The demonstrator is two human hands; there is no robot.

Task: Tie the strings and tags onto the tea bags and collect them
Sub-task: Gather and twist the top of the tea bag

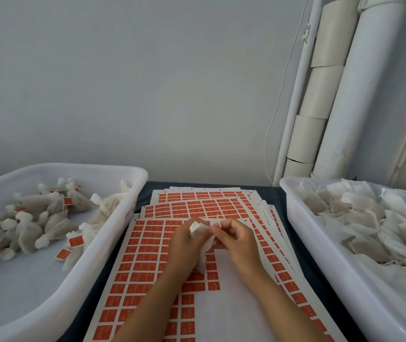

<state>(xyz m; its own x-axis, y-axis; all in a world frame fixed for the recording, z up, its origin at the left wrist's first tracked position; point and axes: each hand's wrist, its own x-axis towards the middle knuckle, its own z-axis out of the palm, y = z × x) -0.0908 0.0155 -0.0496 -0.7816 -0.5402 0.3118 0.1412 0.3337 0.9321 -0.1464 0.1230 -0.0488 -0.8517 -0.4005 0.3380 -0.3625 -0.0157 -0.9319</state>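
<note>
My left hand (184, 245) grips a white tea bag (203, 250) by its gathered neck, above the sticker sheets. My right hand (236, 239) pinches the bag's thin white string (218, 224) just beside the neck, thumb and fingers curled. The bag's body hangs down between the two hands. Sheets of orange tag stickers (147, 243) lie stacked on the table under my hands. The left white tray (113, 243) holds several tied tea bags (49, 218) with orange tags. The right white tray (320, 262) is heaped with loose untied tea bags (369, 223).
A dark blue table surface (145, 191) shows between the trays. White pipes (345, 90) stand against the grey wall at the back right, and a thin white cable (281, 95) runs down beside them.
</note>
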